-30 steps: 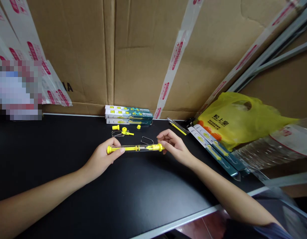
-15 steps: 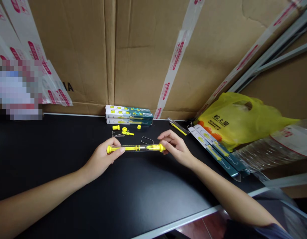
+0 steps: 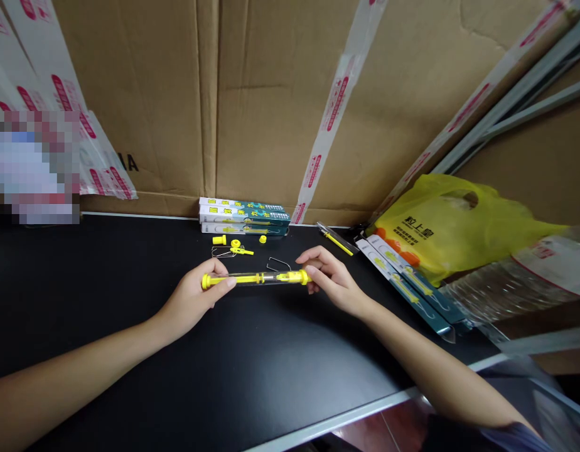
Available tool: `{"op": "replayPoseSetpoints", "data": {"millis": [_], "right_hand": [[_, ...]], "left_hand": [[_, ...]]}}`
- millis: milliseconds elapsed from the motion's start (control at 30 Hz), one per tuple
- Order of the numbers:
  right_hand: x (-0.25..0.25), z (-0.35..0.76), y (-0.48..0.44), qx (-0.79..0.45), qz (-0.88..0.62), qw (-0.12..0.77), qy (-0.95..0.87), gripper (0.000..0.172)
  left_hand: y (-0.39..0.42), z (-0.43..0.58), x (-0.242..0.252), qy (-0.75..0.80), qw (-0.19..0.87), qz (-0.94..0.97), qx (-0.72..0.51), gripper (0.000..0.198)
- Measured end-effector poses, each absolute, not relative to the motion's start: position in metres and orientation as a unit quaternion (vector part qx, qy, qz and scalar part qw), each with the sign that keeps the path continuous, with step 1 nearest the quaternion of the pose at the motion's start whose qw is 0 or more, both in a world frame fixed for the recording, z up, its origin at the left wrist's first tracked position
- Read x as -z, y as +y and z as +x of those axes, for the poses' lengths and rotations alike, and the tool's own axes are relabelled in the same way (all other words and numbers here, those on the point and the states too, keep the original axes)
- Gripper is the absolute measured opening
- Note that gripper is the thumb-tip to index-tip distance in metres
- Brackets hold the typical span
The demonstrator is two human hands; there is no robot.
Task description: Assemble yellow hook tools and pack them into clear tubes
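Note:
Level above the table, a clear tubular spring scale (image 3: 245,279) with yellow ends spans the gap between my two hands. My left hand (image 3: 203,287) is closed round its left end, the thumb lying along the tube. At the other end, the thumb and fingers of my right hand (image 3: 330,276) pinch the yellow cap (image 3: 303,277). A short metal spring and yellow inner parts show through the tube. Just behind it lies a bent wire hook (image 3: 279,263). Farther back are a yellow cap (image 3: 219,240), a yellow ring (image 3: 235,244), a small yellow plug (image 3: 262,240) and a yellow hook piece (image 3: 241,252).
Stacked boxes (image 3: 245,216) stand against the cardboard wall (image 3: 271,125). Another clear tube with a yellow rod (image 3: 337,240) lies right of them. More boxes (image 3: 407,282), a yellow plastic bag (image 3: 440,220) and clear wrapping (image 3: 492,289) crowd the right side of the black table (image 3: 271,376).
My hands stay almost where they were. Inside the tube, the yellow part near the right end appears slightly shifted or turned.

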State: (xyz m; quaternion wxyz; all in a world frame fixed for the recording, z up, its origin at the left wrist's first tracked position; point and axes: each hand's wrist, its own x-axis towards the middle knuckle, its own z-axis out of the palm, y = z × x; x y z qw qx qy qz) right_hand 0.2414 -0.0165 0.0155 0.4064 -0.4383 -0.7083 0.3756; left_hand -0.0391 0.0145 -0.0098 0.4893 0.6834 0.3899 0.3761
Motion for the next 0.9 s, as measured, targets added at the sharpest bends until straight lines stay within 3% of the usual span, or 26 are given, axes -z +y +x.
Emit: {"op": "replayPoseSetpoints", "data": {"millis": [900], "right_hand": [[-0.0158,0.2398,-0.0148,-0.422,-0.427,0.389,-0.699,0.026]], "left_hand": [[0.0159,-0.0398,0.0117,0.385,0.487,0.688,-0.376,0.026]]}}
